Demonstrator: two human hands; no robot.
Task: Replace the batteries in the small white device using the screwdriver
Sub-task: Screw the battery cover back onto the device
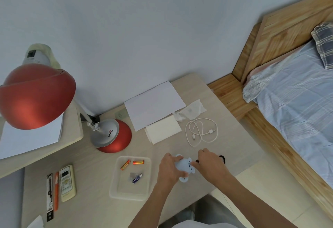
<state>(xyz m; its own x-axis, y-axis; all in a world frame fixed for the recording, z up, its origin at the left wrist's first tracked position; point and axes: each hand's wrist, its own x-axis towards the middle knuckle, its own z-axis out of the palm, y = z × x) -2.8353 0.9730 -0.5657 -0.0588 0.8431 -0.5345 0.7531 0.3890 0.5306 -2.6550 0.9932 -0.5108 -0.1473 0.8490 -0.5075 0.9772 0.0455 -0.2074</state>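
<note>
Small white device point(183, 167), near-right on desk point(212, 101), gripped in left hand point(168, 169); right hand point(210, 162) pinches at its open compartment, contents unclear; advisable: steady body, match polarity; batteries point(137, 162) wait in tray point(115, 191) left.

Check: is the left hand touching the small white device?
Touching. The head view shows the left hand wrapped around the small white device, fingers overlapping its edge.

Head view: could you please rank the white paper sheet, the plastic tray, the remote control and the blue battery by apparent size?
1. white paper sheet
2. plastic tray
3. remote control
4. blue battery
</note>
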